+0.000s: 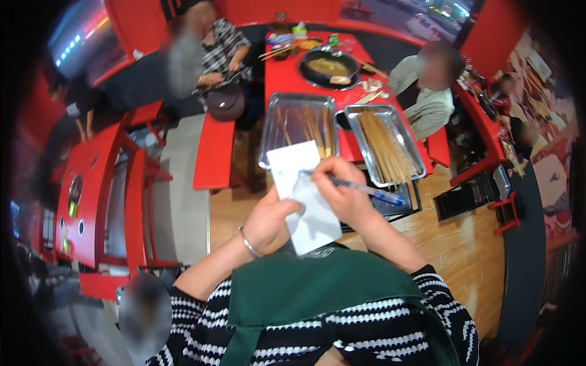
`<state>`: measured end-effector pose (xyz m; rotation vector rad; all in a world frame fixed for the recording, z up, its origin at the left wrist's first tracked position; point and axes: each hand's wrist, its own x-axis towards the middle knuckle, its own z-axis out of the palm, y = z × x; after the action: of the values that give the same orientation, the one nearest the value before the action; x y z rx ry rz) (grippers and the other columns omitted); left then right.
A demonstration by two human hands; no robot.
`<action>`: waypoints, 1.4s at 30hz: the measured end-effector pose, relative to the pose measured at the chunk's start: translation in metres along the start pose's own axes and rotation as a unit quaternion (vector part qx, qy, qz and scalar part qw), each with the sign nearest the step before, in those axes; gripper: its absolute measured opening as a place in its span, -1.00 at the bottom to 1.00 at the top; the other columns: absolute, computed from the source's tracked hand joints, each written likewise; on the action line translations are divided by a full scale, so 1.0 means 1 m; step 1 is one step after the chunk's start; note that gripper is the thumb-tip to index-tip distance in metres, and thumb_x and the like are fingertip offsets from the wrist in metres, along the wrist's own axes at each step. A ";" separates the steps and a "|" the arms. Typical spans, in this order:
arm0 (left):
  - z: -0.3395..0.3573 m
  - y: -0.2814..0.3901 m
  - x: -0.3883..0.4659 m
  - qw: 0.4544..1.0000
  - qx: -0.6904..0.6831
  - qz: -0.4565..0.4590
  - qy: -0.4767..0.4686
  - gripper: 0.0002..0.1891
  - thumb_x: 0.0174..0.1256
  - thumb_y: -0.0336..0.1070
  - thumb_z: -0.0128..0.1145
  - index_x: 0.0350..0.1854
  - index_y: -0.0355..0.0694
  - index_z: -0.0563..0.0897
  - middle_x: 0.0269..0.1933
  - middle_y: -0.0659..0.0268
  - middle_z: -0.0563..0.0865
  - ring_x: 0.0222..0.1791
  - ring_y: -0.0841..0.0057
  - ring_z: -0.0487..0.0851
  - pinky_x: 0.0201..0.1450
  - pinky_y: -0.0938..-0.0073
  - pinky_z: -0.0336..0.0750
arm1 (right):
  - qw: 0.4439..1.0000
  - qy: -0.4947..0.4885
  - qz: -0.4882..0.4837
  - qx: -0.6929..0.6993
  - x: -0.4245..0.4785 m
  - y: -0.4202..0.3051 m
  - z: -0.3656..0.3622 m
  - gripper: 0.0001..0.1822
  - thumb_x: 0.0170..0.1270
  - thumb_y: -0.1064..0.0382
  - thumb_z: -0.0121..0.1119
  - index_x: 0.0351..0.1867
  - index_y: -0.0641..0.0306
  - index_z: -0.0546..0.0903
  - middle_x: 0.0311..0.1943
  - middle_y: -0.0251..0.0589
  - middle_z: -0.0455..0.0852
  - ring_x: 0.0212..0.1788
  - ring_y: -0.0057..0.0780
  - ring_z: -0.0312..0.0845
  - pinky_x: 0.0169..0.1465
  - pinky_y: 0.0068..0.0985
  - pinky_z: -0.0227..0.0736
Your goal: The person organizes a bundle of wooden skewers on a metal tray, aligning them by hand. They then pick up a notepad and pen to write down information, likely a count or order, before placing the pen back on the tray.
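Note:
A white notepad (316, 224) lies in my left hand (268, 219), the thumb across its edge. My right hand (343, 190) grips a clear-barrelled pen with a blue end (387, 196), its tip close to the upper part of the page; whether it touches is hard to tell. Just beyond the pad, a metal tray (288, 114) holds several wooden skewers. To its right, a second metal tray (412, 151) carries a dense bundle of wooden skewers (382, 144). Both trays rest at the near end of a red table (284, 68).
Farther along the table stands a dark pot of broth (329, 64). One seated person (229, 50) is at the left, another (430, 107) at the right. A red bench (213, 153) and another red table (96, 183) lie leftward. A black crate (462, 196) stands at right.

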<state>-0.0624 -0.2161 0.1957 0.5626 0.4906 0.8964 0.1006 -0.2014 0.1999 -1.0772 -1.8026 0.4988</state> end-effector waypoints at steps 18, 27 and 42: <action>-0.008 -0.002 0.009 1.000 -0.024 -0.016 -0.009 -0.47 -0.03 -0.66 -0.16 0.10 -0.22 0.33 0.00 0.28 0.48 0.04 0.44 0.44 0.12 0.44 0.31 | 0.995 -0.014 0.009 0.102 -0.005 -0.010 0.005 -0.90 0.02 0.36 0.17 -0.43 0.31 0.52 -0.51 -0.20 0.56 -0.46 -0.37 0.50 -0.37 -0.51 0.37; -0.012 0.003 0.009 0.999 -0.029 0.006 -0.026 -0.48 -0.01 -0.64 -0.19 0.10 -0.20 0.32 0.01 0.28 0.47 0.03 0.46 0.46 0.09 0.40 0.36 | 0.989 -0.020 0.046 0.136 0.002 -0.007 0.010 -0.90 0.04 0.36 0.14 -0.44 0.34 0.50 -0.53 -0.21 0.57 -0.48 -0.51 0.49 -0.36 -0.59 0.37; -0.013 0.013 0.011 1.000 -0.001 0.009 0.002 -0.48 -0.05 -0.66 -0.15 0.09 -0.25 0.31 -0.01 0.27 0.46 -0.01 0.47 0.46 0.07 0.44 0.35 | 0.994 -0.029 0.001 0.101 0.015 -0.006 0.018 -0.90 0.03 0.34 0.17 -0.47 0.30 0.51 -0.56 -0.18 0.55 -0.49 -0.33 0.50 -0.42 -0.49 0.35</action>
<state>-0.0720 -0.1973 0.1927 0.5652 0.4888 0.9158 0.0794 -0.1896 0.2034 -0.9336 -1.7591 0.7050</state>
